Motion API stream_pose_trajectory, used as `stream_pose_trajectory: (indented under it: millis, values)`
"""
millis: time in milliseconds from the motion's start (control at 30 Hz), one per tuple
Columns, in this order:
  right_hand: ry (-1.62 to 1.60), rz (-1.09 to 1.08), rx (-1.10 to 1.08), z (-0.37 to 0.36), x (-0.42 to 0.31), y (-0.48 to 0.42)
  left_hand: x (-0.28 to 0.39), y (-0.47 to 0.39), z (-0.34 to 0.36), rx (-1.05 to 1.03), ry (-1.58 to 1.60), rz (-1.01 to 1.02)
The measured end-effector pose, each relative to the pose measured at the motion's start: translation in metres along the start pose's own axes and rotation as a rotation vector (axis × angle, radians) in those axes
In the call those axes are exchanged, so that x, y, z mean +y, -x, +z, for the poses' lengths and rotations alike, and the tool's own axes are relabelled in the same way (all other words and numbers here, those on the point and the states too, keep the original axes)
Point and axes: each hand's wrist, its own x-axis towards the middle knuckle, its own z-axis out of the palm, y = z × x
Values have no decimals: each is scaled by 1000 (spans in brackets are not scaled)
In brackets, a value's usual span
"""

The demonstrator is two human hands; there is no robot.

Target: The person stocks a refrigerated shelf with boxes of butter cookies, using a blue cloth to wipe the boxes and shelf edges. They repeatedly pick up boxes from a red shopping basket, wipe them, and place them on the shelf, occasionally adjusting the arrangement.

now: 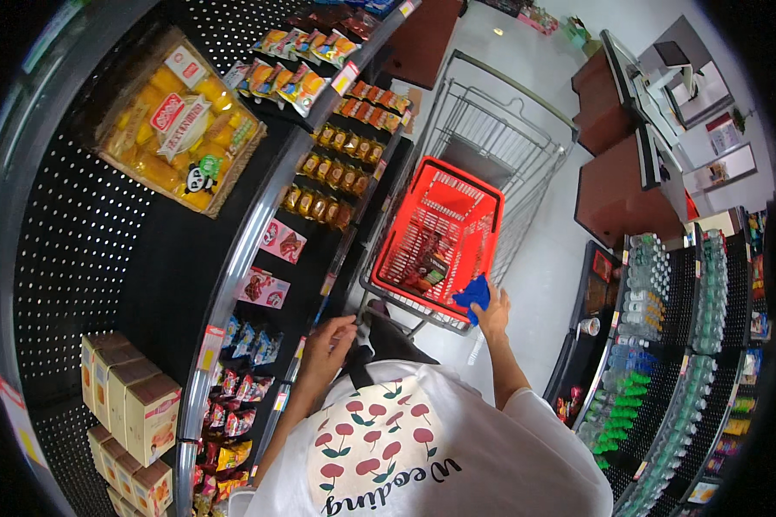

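My right hand (493, 315) is closed around a crumpled blue cloth (473, 298), over the near right rim of a red plastic shopping basket (388, 268). The basket sits on a metal shopping cart (517, 110). Inside it are a dark package with a picture (434, 266) and some dark red packets (429, 244), partly blurred. My left hand (328, 349) hangs beside the lower shelf's edge, near the cart's left corner. Its fingers are loosely curled, with no object visible in them.
Left of me, black shelving holds a large pack of yellow cakes (174, 129), boxed goods (132, 400) and wrapped snacks (333, 168). Drink bottles (643, 284) fill shelves on the right. Brown checkout counters (621, 194) stand beyond the cart, across the grey floor (543, 226).
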Motion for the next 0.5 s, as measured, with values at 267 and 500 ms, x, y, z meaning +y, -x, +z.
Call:
stream_pose_trajectory:
  millis: [267, 500]
  values:
    - [6, 136, -225, 42, 39, 17, -1, 3, 3, 44, -33, 72]
    - [-154, 11, 10, 2, 26, -3, -9, 29, -15, 161, -59, 41]
